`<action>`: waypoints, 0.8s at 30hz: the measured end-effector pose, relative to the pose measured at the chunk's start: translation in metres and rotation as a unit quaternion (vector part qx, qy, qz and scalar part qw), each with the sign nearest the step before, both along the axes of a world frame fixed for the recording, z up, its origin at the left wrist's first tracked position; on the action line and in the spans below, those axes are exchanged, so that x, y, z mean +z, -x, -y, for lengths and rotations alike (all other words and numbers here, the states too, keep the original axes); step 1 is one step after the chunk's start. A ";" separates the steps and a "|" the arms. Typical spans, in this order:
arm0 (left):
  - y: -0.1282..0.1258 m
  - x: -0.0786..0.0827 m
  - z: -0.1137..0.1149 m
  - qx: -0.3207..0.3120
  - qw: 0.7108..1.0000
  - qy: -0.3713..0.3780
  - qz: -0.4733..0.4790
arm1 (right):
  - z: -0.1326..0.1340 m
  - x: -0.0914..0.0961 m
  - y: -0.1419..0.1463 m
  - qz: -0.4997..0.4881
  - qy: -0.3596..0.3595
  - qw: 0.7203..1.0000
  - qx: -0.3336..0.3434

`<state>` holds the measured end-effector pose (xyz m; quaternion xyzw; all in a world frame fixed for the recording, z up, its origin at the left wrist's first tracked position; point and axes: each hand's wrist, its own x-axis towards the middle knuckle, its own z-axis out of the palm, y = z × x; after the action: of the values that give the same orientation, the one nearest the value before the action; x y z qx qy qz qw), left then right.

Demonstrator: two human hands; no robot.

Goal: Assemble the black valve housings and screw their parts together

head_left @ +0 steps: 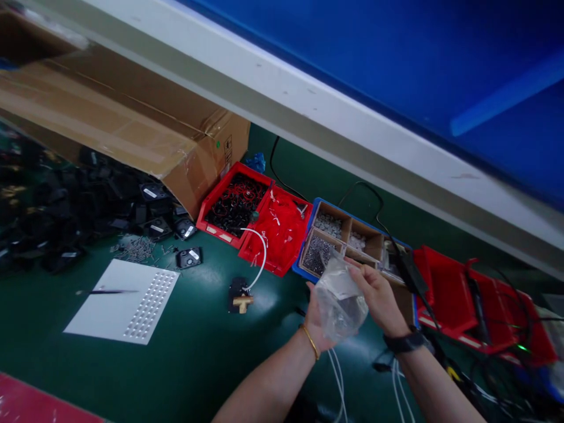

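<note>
A clear plastic bag [340, 299] is held up between my two hands, over the front of the divided parts box. From below and the left, my left hand [317, 320] supports it, its fingers partly hidden behind the plastic. At the bag's upper right edge, my right hand [376, 291] pinches the plastic. What the bag contains, if anything, is hard to make out. Just behind it lies the blue parts box [312, 220], whose cardboard compartments hold small metal screws [318, 254] and white pieces [328, 224].
Red bins [282, 223] with wires stand left of the parts box; more red bins [449, 288] are at right. A brass T-fitting [242, 302] with a white tube lies nearer. Further left are a white sheet [106, 305], black fan-like parts [150, 226] and a cardboard box [185, 147].
</note>
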<state>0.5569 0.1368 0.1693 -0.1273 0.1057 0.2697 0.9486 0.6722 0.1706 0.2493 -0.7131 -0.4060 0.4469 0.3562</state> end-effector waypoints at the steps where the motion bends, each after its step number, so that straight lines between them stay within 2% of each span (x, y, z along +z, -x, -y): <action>1: 0.000 -0.003 -0.002 -0.016 1.000 0.001 0.009 | 0.000 -0.001 -0.002 0.010 0.010 1.000 0.001; 4: -0.002 -0.009 -0.004 -0.048 0.999 0.016 0.010 | 0.002 -0.011 -0.012 0.044 0.043 0.998 -0.013; 9: -0.003 -0.008 -0.006 -0.004 0.999 0.039 0.022 | 0.001 -0.035 -0.028 0.137 0.071 0.985 -0.080; 13: -0.003 -0.001 -0.005 0.015 0.997 0.069 0.044 | 0.003 -0.027 -0.020 0.105 0.087 0.991 -0.007; 15: -0.001 -0.001 -0.004 0.030 0.997 0.071 0.026 | 0.006 -0.021 -0.010 0.107 0.075 0.991 0.006; 19: 0.004 0.000 -0.017 0.049 0.996 0.022 -0.066 | 0.004 -0.018 0.001 0.123 0.076 0.989 -0.042; 24: 0.014 0.002 -0.039 -0.033 0.989 -0.015 -0.141 | 0.001 -0.032 -0.009 0.080 0.114 0.981 -0.133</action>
<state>0.5425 0.1755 0.1712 -0.0702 0.2382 0.2548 0.9346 0.6816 0.1696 0.2174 -0.8300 -0.2814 0.3806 0.2952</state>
